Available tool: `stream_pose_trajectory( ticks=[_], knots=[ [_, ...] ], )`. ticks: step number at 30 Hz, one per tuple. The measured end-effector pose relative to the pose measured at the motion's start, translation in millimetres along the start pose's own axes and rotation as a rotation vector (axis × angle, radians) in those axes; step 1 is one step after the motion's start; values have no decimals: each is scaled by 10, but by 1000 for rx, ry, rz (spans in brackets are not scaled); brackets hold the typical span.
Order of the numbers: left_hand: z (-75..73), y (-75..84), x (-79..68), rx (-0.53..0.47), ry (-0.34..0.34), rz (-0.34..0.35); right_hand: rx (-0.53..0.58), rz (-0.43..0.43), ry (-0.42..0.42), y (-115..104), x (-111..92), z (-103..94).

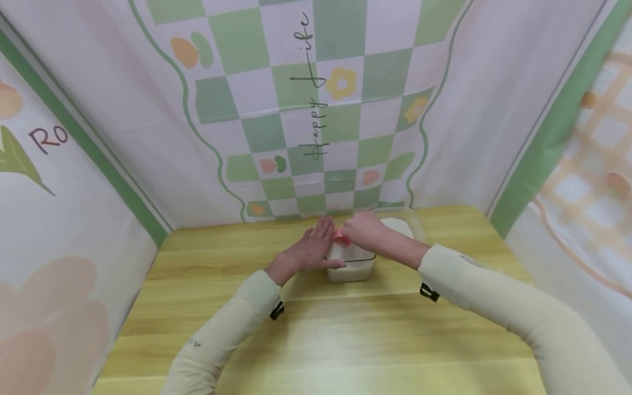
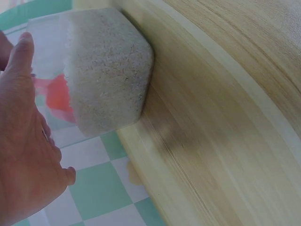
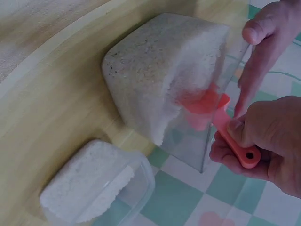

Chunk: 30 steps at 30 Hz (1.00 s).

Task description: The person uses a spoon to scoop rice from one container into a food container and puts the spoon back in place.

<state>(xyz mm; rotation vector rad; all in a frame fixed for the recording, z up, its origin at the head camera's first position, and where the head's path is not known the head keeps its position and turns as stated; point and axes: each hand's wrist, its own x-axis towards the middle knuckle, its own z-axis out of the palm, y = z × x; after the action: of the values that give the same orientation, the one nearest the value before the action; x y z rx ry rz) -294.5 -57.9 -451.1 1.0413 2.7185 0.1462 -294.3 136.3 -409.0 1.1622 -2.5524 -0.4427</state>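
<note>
A clear square-edged container (image 1: 350, 272) of rice (image 2: 110, 70) stands on the table, filled partway up its walls. My right hand (image 1: 365, 230) grips the handle of a pinkish-red scoop (image 3: 237, 143). The scoop's bowl is inside the container, dipped partly into the rice. Across the container, my left hand (image 1: 311, 251) lies along its left side at the rim, fingers straight and thumb (image 2: 23, 49) spread toward the near side. In the right wrist view the left fingertips are partly out of frame.
A second clear container (image 3: 149, 179) with white grains or powder stands to the right, under my right forearm. The wooden table (image 1: 316, 340) ends at a green-and-white checked curtain (image 1: 261, 131) just behind the containers. More patterned cloth hangs at both sides.
</note>
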Motion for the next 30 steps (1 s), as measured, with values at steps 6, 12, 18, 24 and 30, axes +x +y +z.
stream_pose_trajectory(
  ticks=[6,12,18,24,30],
  knots=[
    [-21,18,-13,22,17,4,42,-18,-6,4,35,57],
    [-53,12,8,40,24,-3,117,-18,-80,25,67,84],
    [-26,23,2,20,-6,-5,297,-23,-174,103,41,50],
    [-11,-5,-11,11,-3,-22,499,-49,-226,205,42,0],
    [-17,9,-10,0,-4,-14,588,10,-314,231,54,16]
  ],
)
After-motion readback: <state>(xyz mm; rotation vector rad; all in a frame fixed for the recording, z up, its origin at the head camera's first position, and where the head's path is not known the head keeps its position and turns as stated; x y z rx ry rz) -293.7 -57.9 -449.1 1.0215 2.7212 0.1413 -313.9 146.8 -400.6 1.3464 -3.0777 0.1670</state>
